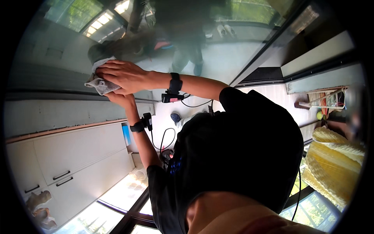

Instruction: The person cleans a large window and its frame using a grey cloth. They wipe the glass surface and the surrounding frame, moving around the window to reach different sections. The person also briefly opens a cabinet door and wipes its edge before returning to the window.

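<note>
Right hand point(126, 76): it's lying over the grey cloth point(96, 80), fingers fairly straight and close together, so it's basically holding the thing flat with the palm side.
Left hand point(120, 100): it's sitting right below the right one, at the cloth's lower edge. Its fingertips are hiding under there, so can't tell how wide or narrow it's being held.
Grey cloth: it's resting against the big glass pane point(241, 54), near the lower left part, with rumpled corners poking out past the fingers.
Glass: it's reflecting loads, like bright windows, somebody's legs and a pair of pale shoes point(226, 31).
Wrists: both are wearing black straps, one on the right point(175, 83) and one on the left point(137, 126), each carrying a little black box with a cable trailing off.
Ledge point(70, 117): pale, running just under the pane.
Cabinet point(82, 152): white, standing below the ledge and showing dark bar handles point(61, 175).
Person: they're wearing a black shirt point(241, 152) that's filling the middle, and a dark shoe point(176, 117) is peeking out near the wrists.
Far right: some yellow fabric point(331, 165) is hanging in folds, and a yellow-green ball point(320, 115) is sitting beside a pale rack point(331, 102).
Bottom: bright window panes point(93, 220) are glowing in dark frames.
</note>
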`<state>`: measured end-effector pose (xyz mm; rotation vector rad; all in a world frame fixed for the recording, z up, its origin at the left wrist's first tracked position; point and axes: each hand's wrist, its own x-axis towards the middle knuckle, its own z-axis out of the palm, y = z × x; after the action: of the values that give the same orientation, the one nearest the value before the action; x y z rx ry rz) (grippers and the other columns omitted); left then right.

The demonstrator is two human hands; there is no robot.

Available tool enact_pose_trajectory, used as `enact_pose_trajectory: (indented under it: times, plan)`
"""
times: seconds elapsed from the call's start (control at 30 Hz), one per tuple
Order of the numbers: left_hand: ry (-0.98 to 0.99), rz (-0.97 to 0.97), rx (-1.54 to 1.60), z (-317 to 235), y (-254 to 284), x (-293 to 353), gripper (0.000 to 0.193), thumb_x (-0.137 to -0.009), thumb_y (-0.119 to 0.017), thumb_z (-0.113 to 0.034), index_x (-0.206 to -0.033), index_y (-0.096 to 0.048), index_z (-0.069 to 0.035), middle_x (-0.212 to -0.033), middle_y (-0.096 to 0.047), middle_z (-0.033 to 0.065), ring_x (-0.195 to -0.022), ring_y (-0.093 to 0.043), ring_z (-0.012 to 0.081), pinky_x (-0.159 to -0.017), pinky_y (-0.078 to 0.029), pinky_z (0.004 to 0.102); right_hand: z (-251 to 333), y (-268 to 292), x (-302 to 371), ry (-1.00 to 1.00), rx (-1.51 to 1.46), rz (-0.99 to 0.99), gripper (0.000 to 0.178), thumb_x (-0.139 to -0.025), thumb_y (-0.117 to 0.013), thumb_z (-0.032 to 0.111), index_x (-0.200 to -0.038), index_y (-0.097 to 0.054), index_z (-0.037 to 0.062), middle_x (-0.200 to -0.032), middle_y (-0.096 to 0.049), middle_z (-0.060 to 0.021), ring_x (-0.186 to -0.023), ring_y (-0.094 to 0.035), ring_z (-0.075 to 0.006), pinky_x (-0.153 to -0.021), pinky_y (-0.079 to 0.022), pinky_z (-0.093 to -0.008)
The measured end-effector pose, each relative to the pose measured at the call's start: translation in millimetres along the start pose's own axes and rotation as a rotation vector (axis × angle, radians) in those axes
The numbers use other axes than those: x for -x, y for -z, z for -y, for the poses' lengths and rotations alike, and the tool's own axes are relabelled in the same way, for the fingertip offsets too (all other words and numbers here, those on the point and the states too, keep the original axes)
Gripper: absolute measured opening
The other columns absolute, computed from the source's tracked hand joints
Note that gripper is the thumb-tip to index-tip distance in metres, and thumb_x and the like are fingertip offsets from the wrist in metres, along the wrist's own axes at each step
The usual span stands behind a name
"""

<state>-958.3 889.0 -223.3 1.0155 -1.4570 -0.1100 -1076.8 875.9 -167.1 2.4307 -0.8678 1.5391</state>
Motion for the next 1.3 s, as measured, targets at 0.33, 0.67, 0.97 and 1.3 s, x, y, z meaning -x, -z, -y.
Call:
enact_pose_trajectory:
  times: [0.33, 0.67, 0.97, 1.3]
  plan:
    - [-0.711, 0.255, 0.190, -177.1, -137.1, 24.6, 0.080, -0.086, -0.073, -0.037, -0.153, -0.040, -0.008, -0.148, -0.044, 0.0236, -0.136, -0.045, 0.0397, -0.111, -0.035, 0.0442, -19.4, 216.5, 133.8, -0.340, 0.294, -0.363, 0.057, -0.090, -0.064, 0.039, -0.124, -0.060, -0.0058, -0.133, -0.058, -0.0279, -0.128, -0.051, -0.0483, -0.108, -0.039, -0.0548]
    - [-0.837, 0.503, 0.331, -217.4, -226.9, 159.0, 0.064, -0.082, -0.066, -0.010, -0.145, -0.055, -0.018, -0.132, -0.062, 0.0032, -0.116, -0.061, 0.0194, -0.094, -0.044, 0.0303, -40.9, 268.8, 347.0, -0.824, 0.325, -0.410, 0.038, -0.101, -0.051, 0.018, -0.133, -0.056, -0.0018, -0.124, -0.063, -0.0223, -0.114, -0.060, -0.0418, -0.101, -0.043, -0.0456]
    - [-0.558, 0.576, 0.319, -78.8, -138.4, 150.5, 0.065, -0.080, -0.066, 0.002, -0.142, -0.057, -0.017, -0.135, -0.061, 0.0134, -0.119, -0.062, 0.0326, -0.095, -0.051, 0.0415, 7.4, 149.8, 261.0, -0.611, 0.310, -0.186, 0.055, -0.091, -0.057, 0.013, -0.143, -0.048, -0.0027, -0.151, -0.039, -0.0284, -0.142, -0.031, -0.0526, -0.119, -0.019, -0.0576]
    - [0.021, 0.214, 0.036, 53.7, 5.5, 50.9, 0.060, -0.094, -0.065, -0.018, -0.145, -0.042, 0.004, -0.140, -0.055, 0.0270, -0.128, -0.054, 0.0452, -0.105, -0.044, 0.0453, 19.3, -19.0, 43.7, -0.034, 0.266, 0.229, 0.043, -0.084, -0.061, 0.018, -0.120, -0.064, -0.0039, -0.144, -0.055, -0.0168, -0.140, -0.045, -0.0284, -0.122, -0.025, -0.0479]
